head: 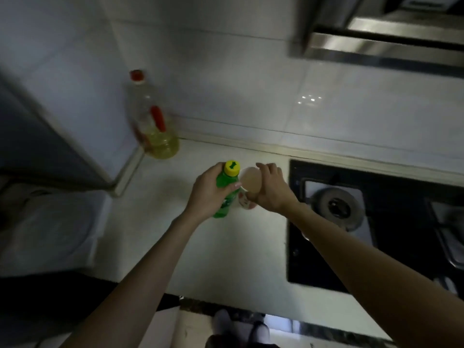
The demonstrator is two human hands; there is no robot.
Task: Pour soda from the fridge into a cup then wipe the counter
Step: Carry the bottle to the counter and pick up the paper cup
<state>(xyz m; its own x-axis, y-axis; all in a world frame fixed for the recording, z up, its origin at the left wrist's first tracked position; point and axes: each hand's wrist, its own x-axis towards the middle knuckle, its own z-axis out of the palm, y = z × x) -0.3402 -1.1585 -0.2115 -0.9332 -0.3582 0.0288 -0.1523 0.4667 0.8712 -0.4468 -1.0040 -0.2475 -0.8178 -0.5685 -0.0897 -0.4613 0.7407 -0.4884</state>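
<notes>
A green soda bottle (pixel 224 183) with a yellow cap stands upright over the white counter (pixel 226 247). My left hand (pixel 206 194) is wrapped around its upper body, and the cap is on. Right beside it is a white cup (pixel 247 194) with a red pattern, its mouth facing up. My right hand (pixel 272 190) grips the cup from its right side, fingers over the rim. Bottle and cup touch or nearly touch. The cup's inside looks brownish; I cannot tell whether it holds liquid.
An oil bottle (pixel 154 121) with a red cap stands at the back left corner by the tiled wall. A black gas hob (pixel 364 222) lies to the right, with a steel range hood (pixel 376 41) above. A grey fridge side (pixel 37 136) is at left.
</notes>
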